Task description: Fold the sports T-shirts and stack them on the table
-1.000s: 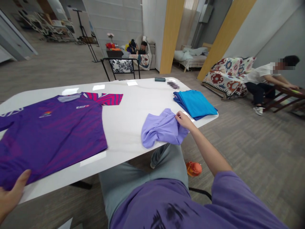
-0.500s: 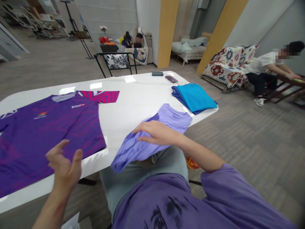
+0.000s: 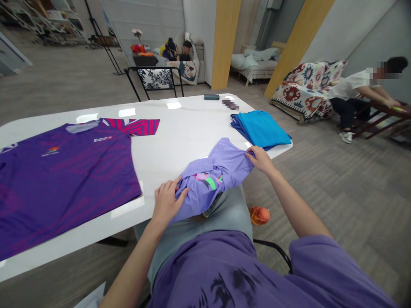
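A lavender shirt lies crumpled over the near edge of the table, partly on my lap, with a pink and green print showing in its folds. My left hand grips its left end, thumb and fingers closed on the cloth. At the other end, my right hand pinches the shirt's right corner. Left of these, a purple jersey with pink striped sleeves is spread out on the table.
The white table carries a stack of folded blue clothes at its right end and a dark case at the back. A chair stands behind it. An orange bottle is on the floor. A person sits at right.
My left hand has come from over the jersey onto the lavender shirt's left end. My right hand has slid right to its corner. The print is now exposed.
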`<state>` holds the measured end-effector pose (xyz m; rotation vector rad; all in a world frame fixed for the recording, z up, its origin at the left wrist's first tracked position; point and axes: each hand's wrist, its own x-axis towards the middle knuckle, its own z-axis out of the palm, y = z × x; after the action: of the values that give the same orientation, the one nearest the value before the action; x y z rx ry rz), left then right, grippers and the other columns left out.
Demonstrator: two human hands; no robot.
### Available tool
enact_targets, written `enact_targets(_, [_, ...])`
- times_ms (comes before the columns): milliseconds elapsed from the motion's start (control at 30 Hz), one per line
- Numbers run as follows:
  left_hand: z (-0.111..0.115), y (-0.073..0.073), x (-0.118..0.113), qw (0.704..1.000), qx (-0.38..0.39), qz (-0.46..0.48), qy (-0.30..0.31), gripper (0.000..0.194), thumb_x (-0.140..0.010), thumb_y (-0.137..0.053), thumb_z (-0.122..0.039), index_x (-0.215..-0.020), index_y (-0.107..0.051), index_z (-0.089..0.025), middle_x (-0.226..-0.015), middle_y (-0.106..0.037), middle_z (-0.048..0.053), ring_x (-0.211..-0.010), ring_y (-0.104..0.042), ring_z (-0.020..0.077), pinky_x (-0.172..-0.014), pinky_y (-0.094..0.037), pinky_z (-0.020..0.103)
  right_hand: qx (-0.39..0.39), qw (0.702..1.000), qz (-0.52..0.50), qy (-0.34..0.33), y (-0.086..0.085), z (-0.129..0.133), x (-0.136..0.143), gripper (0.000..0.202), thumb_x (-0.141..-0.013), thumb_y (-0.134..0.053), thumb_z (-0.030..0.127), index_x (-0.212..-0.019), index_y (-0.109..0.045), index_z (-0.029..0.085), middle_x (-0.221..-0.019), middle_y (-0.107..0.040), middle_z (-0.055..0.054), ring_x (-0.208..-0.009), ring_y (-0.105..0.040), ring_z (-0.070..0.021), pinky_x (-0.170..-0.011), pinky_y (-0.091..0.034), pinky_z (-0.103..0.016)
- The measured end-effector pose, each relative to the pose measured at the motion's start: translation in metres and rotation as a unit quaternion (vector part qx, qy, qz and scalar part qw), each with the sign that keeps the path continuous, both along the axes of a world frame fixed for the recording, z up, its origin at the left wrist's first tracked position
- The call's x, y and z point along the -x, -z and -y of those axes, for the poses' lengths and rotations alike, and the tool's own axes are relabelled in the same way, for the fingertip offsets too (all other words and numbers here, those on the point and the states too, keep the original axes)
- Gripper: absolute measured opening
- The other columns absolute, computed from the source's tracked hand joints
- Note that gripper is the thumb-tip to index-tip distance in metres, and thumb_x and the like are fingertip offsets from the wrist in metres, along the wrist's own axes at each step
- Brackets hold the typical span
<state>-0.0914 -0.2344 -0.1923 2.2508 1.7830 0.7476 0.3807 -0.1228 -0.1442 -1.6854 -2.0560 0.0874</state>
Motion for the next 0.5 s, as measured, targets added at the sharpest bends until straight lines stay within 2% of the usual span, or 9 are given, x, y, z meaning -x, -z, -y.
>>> enact_targets(100, [0.016, -0.009, 0.007, 0.999, 0.028, -0.032, 0.012, 0.034, -0.112, -0.055, -0.048, -0.126, -0.077, -0.026, -0.094, -0.072, 0.006, -0.098, -0.069, 0.0291, -0.087, -0.044, 0.040, -0.108, 0.993, -0.035, 0.034, -0.013, 0.001, 0.000, 0.023, -0.109, -0.065, 0.042, -0.111, -0.075, 0.021, -0.120, -0.077, -0.012, -0.114, -0.064, -0.0299, -0.106, -0.047, -0.045])
enact_targets(200, [0.048, -0.022, 0.024, 0.995, 0.099, -0.028, -0.001, 0.022, -0.107, -0.060, -0.042, -0.105, -0.074, -0.026, -0.076, -0.064, -0.001, -0.076, -0.064, 0.0228, -0.072, -0.038, 0.034, -0.154, 0.982, -0.106, 0.039, -0.035, 0.005, 0.002, 0.028, -0.109, -0.065, 0.049, -0.108, -0.077, 0.023, -0.114, -0.077, -0.010, -0.096, -0.066, -0.0265, -0.091, -0.053, -0.043])
enact_targets(267, [0.069, -0.031, 0.037, 0.989, 0.145, -0.026, 0.006, 0.017, -0.103, -0.066, -0.042, -0.097, -0.072, -0.027, -0.075, -0.064, -0.002, -0.070, -0.062, 0.0205, -0.067, -0.036, 0.032, -0.173, 0.970, -0.166, 0.029, -0.053, 0.007, 0.012, 0.032, -0.108, -0.067, 0.055, -0.107, -0.077, 0.025, -0.107, -0.076, -0.007, -0.084, -0.064, -0.0227, -0.080, -0.053, -0.039])
enact_targets(367, [0.087, -0.043, 0.044, 0.991, 0.130, 0.013, 0.014, 0.021, -0.100, -0.073, -0.048, -0.104, -0.074, -0.028, -0.088, -0.070, -0.001, -0.075, -0.066, 0.0206, -0.071, -0.044, 0.033, -0.162, 0.947, -0.276, -0.033, -0.082, 0.014, 0.048, 0.037, -0.104, -0.071, 0.064, -0.108, -0.075, 0.027, -0.097, -0.072, -0.002, -0.080, -0.061, -0.0203, -0.073, -0.052, -0.035])
enact_targets(433, [0.084, -0.050, 0.035, 0.994, 0.071, 0.086, -0.006, 0.030, -0.101, -0.073, -0.051, -0.120, -0.074, -0.028, -0.103, -0.074, 0.003, -0.091, -0.071, 0.0235, -0.081, -0.053, 0.035, -0.093, 0.919, -0.363, -0.119, -0.102, 0.026, 0.085, 0.040, -0.102, -0.073, 0.067, -0.109, -0.071, 0.028, -0.090, -0.067, 0.000, -0.079, -0.060, -0.0192, -0.070, -0.051, -0.032])
enact_targets(500, [0.069, -0.054, 0.017, 0.982, 0.019, 0.188, -0.007, 0.039, -0.105, -0.069, -0.050, -0.136, -0.070, -0.026, -0.122, -0.074, 0.008, -0.113, -0.073, 0.0266, -0.098, -0.058, 0.040, 0.008, 0.871, -0.439, -0.218, -0.120, 0.047, 0.127, 0.039, -0.102, -0.074, 0.067, -0.109, -0.068, 0.029, -0.087, -0.062, 0.002, -0.077, -0.058, -0.0181, -0.068, -0.051, -0.030])
